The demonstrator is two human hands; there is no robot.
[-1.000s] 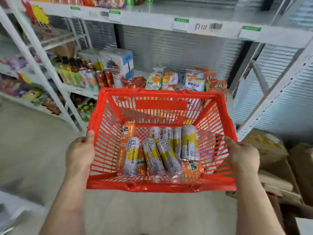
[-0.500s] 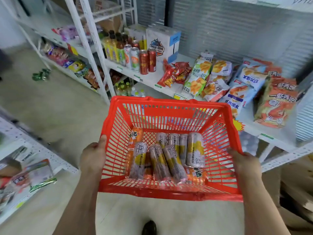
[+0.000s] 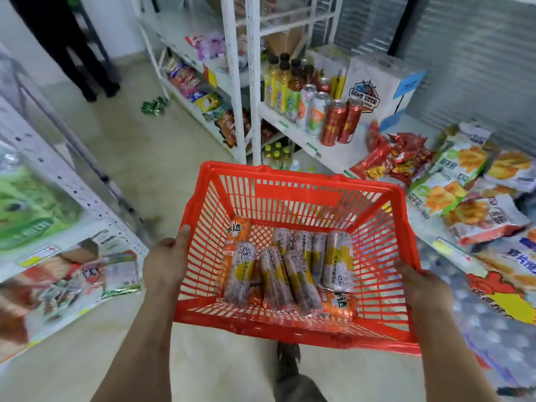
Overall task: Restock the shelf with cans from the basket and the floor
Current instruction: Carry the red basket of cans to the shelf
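The red plastic lattice basket [image 3: 304, 198] is carried out in front at waist height, above the pale floor [image 3: 121, 158]; the left hand [image 3: 166, 264] is clamped on the left rim with the thumb hooked over the top edge, and the right hand [image 3: 420, 288] is wrapped round the right rim near the corner, fingers curled underneath out of sight; both hands are closed on the basket, neither one free. Inside, lying on their sides, sits the load: slim grey-and-yellow drink cans [image 3: 290, 274] packed side by side, with orange cans [image 3: 236, 230] tucked at the left and under the front right. More stock waits well apart on the floor at the back; a small cluster of green cans [image 3: 153, 105] beside the far rack. The white metal shelf [image 3: 290, 127] on the right already has upright red cans [image 3: 340, 123] and pale ones next to them, with room on the board in front.

Handling, as a judgement: full cans make this basket heavy and its lattice walls will flex, so 2 hands on opposite rims is the sound grip; the cans are smooth, hard cylinders that roll and slide, so keep the basket level. Each can should be taken round its middle, then stood upright. Dents are the risk if one drops.

Both forearms reach forward and down, elbows bent, wrists roughly level; a dark shoe [image 3: 287, 358] shows below the basket.
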